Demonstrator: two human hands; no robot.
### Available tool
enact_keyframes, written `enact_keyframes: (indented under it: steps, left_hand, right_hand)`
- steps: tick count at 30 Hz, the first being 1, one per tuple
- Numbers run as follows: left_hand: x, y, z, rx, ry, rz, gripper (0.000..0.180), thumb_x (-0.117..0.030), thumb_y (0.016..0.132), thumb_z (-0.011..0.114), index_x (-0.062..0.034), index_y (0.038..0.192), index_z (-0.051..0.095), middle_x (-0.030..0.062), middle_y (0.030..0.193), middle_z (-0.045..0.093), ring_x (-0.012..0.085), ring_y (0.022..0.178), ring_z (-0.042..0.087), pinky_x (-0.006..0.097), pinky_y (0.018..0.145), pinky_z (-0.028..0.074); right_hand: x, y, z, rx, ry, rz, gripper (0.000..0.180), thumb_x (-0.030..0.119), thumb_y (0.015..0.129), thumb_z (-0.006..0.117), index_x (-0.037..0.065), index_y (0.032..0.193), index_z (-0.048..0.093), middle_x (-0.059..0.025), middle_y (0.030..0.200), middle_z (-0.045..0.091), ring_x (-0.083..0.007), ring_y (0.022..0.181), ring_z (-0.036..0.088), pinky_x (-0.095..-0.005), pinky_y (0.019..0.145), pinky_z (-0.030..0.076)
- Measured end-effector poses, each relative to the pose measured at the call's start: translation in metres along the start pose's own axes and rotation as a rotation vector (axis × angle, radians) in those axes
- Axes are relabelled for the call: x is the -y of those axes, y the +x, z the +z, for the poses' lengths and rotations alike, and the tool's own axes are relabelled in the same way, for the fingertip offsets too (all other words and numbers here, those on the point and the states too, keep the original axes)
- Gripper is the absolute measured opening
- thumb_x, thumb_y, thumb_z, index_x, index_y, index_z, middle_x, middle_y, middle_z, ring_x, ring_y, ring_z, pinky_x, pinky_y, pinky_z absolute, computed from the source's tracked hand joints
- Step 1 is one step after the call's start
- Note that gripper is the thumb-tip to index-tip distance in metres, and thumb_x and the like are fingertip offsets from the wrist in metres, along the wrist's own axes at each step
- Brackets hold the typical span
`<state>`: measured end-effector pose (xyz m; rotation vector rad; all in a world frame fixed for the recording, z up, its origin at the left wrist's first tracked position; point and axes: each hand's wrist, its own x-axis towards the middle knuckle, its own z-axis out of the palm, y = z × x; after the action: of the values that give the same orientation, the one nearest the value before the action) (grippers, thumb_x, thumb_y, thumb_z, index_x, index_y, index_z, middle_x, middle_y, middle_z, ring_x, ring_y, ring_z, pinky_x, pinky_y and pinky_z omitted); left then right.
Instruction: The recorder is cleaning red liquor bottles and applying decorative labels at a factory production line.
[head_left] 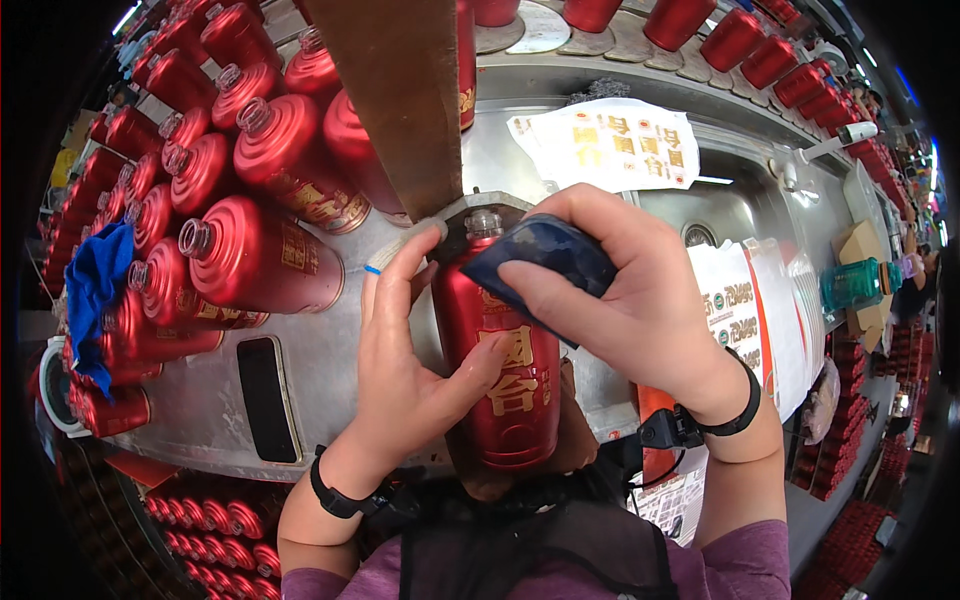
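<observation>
A glossy red bottle (497, 400) with gold characters and a clear glass neck leans toward me in the middle, its base near my body. My left hand (415, 370) steadies its left side, the thumb lying on the gold lettering and the fingers reaching up beside the shoulder. Around those fingers is a pale wrapping (398, 250) with a blue band. My right hand (620, 290) grips a dark blue flat pad (550, 262) between thumb and fingers, held against or just over the bottle's upper right shoulder. The pad hides that part of the bottle.
Many red bottles (265, 255) crowd the left, with a blue cloth (95, 300) over some. A phone (268, 398) lies on the metal table. A brown post (395, 100) rises behind the bottle. Sheets of gold decals (612, 145) lie by a steel sink (745, 215); more sheets (735, 310) sit right.
</observation>
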<state>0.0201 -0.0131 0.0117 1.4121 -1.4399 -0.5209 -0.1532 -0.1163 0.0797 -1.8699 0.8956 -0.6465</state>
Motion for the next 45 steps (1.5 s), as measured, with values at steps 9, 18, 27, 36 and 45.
enact_keyframes:
  steps: [9, 18, 27, 36, 45]
  left_hand:
    - [0.003, -0.003, 0.006, 0.064, -0.171, -0.148, 0.074, -0.026, 0.078, 0.082, -0.002, 0.137, 0.045, 0.0178, 0.12, 0.052, 0.029, 0.108, 0.057, 0.038, 0.093, 0.048]
    - [0.0, -0.003, 0.005, 0.082, -0.134, -0.109, 0.075, -0.027, 0.078, 0.083, -0.0022, 0.137, 0.044, 0.018, 0.119, 0.052, 0.0279, 0.107, 0.057, 0.036, 0.091, 0.05]
    - [0.001, -0.031, -0.014, 0.294, -0.195, -0.163, 0.133, -0.046, 0.062, 0.092, -0.0004, 0.155, 0.008, 0.0284, 0.147, 0.03, 0.0422, 0.135, 0.037, 0.045, 0.11, 0.036]
    - [0.003, -0.06, -0.013, 0.394, -0.03, 0.013, 0.148, -0.041, 0.057, 0.095, 0.0036, 0.155, -0.006, 0.0336, 0.155, 0.017, 0.0491, 0.143, 0.026, 0.049, 0.113, 0.033]
    - [0.005, -0.059, -0.006, 0.293, 0.031, 0.116, 0.144, -0.043, 0.056, 0.094, 0.0036, 0.155, 0.0, 0.034, 0.152, 0.025, 0.0501, 0.137, 0.036, 0.049, 0.108, 0.039]
  right_hand:
    - [-0.002, 0.012, -0.008, -0.059, -0.129, -0.101, 0.018, 0.01, 0.082, 0.074, 0.001, 0.096, 0.065, -0.0035, 0.08, 0.064, -0.0081, 0.074, 0.058, -0.0236, 0.069, 0.048]
    - [-0.002, 0.009, 0.003, -0.137, -0.365, -0.222, 0.02, 0.014, 0.083, 0.074, 0.0, 0.092, 0.063, -0.0041, 0.08, 0.063, -0.0102, 0.074, 0.057, -0.0256, 0.069, 0.047]
    - [-0.002, -0.027, 0.0, -0.04, -0.478, -0.513, 0.024, 0.01, 0.075, 0.073, 0.009, 0.099, 0.072, -0.0043, 0.086, 0.063, -0.0191, 0.079, 0.059, -0.035, 0.072, 0.05]
    - [0.005, -0.039, -0.002, 0.18, -0.33, -0.281, 0.02, 0.007, 0.078, 0.075, 0.01, 0.098, 0.074, -0.0063, 0.077, 0.061, -0.0211, 0.072, 0.056, -0.033, 0.065, 0.045]
    - [0.002, -0.054, 0.006, 0.091, -0.605, -0.751, 0.041, 0.016, 0.059, 0.069, 0.004, 0.098, 0.073, -0.0036, 0.083, 0.061, -0.0216, 0.075, 0.059, -0.0321, 0.062, 0.048]
